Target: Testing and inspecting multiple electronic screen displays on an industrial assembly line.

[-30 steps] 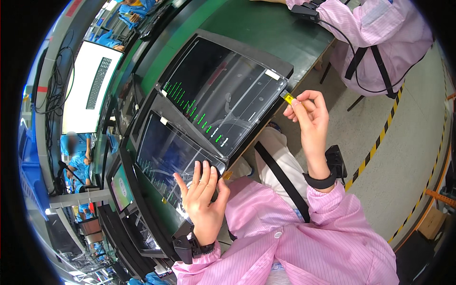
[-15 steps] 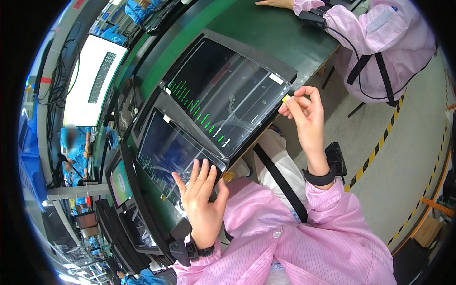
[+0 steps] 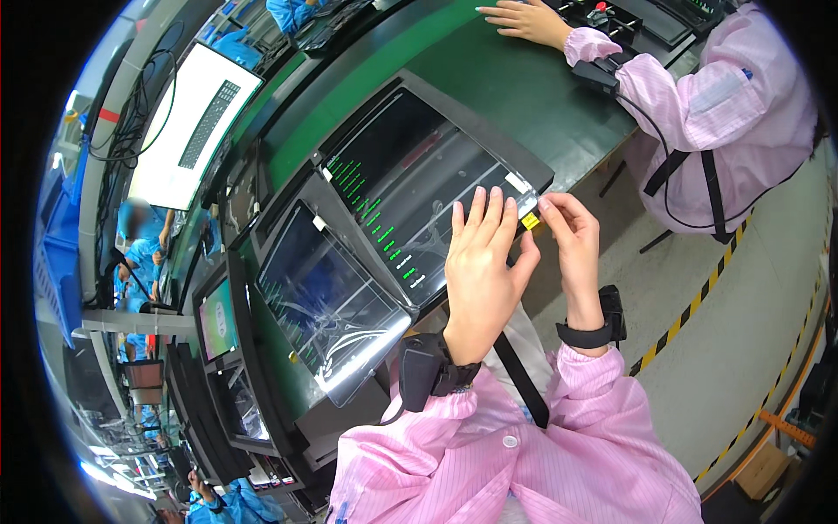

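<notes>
Shows yellow on the tag (image 3: 530, 221), green text (image 3: 381, 235) on the black screen (image 3: 419, 179), finely striped pink sleeves (image 3: 590, 380), green surface (image 3: 489, 96).

Worn on the head, a fisheye camera looked down from close above the left hand (image 3: 478, 284) and right hand (image 3: 576, 253) — bench (image 3: 489, 83) tilted across the view, floor (image 3: 698, 375) at right, edges bowed.

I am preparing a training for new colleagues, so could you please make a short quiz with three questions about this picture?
1. True or false: the left hand is over the screen with bright green text.
2. Which colour is the small tag beside the right hand? A) blue B) yellow C) red
3. Fill in: the tabletop is coloured ____.

Key: 1 true; 2 B; 3 green.
</notes>
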Demonstrator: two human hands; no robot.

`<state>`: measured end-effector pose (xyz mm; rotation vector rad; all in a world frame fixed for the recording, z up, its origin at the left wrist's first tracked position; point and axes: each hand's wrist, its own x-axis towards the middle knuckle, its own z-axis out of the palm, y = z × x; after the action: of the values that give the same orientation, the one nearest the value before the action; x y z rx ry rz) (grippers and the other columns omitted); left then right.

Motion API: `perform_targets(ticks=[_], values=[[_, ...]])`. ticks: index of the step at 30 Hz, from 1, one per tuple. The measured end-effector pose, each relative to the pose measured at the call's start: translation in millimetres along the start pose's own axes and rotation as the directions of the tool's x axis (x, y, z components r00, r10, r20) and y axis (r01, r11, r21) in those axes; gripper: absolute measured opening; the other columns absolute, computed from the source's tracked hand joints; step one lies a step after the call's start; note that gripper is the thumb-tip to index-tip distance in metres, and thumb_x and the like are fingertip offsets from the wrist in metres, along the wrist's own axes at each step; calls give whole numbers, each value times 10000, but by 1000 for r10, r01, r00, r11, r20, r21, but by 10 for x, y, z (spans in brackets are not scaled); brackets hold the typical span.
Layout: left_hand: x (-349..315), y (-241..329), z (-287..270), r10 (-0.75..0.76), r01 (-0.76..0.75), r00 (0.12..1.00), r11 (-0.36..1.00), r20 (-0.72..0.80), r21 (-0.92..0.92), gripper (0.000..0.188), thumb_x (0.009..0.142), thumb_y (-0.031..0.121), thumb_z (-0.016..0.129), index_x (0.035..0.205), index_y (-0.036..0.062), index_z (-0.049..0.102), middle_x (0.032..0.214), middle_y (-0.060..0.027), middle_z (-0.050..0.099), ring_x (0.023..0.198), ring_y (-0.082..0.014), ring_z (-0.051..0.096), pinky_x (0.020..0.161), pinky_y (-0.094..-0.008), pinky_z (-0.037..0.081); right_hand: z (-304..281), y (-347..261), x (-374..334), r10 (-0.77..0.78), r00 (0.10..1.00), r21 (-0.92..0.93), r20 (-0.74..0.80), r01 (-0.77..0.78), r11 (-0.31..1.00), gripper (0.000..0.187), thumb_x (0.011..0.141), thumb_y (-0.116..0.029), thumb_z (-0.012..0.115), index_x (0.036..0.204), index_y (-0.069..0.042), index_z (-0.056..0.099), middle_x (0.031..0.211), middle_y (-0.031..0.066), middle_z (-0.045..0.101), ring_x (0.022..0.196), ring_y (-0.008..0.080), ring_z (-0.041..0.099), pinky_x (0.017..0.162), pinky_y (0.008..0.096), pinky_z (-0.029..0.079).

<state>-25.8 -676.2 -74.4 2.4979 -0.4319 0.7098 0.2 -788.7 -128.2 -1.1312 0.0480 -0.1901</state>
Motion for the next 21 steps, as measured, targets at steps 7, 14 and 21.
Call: perform_targets(ticks=[7, 14, 21], values=[[139, 122, 86, 7, -2, 999, 994, -46, 114, 264, 695, 56, 657, 943, -34, 653, 1032, -206, 627, 1057, -369, 564, 1021, -549, 275, -25, 30, 53, -61, 997, 8, -45, 61, 998, 100, 849, -79, 613, 887, 12, 629, 798, 2, 609, 722, 47, 530, 665, 189, 421], [114, 28, -105, 4, -26, 997, 965, 83, 261, 315, 727, 114, 643, 994, -48, 608, 1082, -185, 602, 1073, -330, 549, 1026, -554, 260, 77, 122, 24, -33, 999, -54, -37, 31, 998, 114, 860, -83, 601, 911, 17, 621, 826, 1, 605, 764, 60, 532, 698, 198, 419], [268, -141, -2489, -16, -14, 972, 992, 235, 128, 417, 733, -33, 556, 1137, 64, 598, 1122, -124, 611, 1079, -266, 566, 996, -382, 361, -169, 177, 60, -28, 997, -226, -72, 11, 974, 190, 898, -209, 549, 946, -38, 618, 791, -63, 531, 708, 21, 426, 590, 183, 299]])
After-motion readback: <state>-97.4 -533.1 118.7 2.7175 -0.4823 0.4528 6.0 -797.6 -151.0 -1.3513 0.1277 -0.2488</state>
